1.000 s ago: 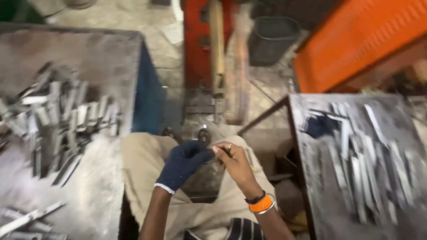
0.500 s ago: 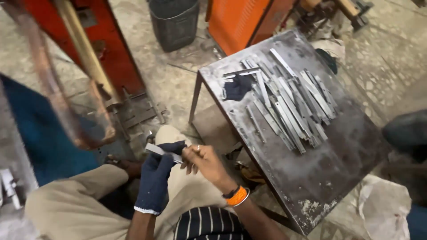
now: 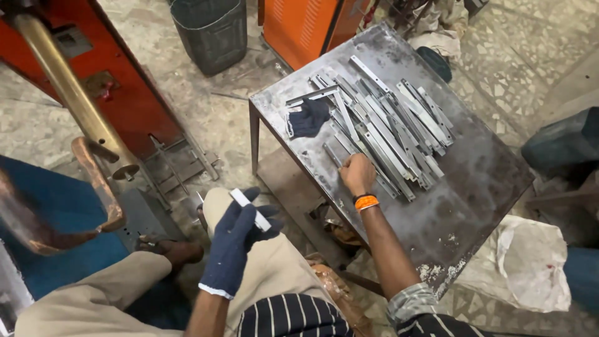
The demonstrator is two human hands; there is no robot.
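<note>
My left hand (image 3: 234,240), in a dark blue glove, holds a short flat metal strip (image 3: 250,210) above my knee. My right hand (image 3: 357,173), bare with an orange wristband, rests closed on the near end of a heap of several long grey metal strips (image 3: 387,128) on a steel table (image 3: 474,181). Whether the fingers grip a strip is hidden under the hand. A second dark blue glove (image 3: 309,117) lies on the table at the left of the heap.
A red machine with a brass-coloured bar (image 3: 72,93) and a copper arm (image 3: 100,187) stands at the left. A dark bucket (image 3: 212,31) and an orange cabinet (image 3: 306,22) are at the back. White cloth (image 3: 530,262) lies on the floor at the right.
My right hand left the gloved hand and reached right onto the strips on the table. The left hand still holds the short strip. The view swung to the right.
</note>
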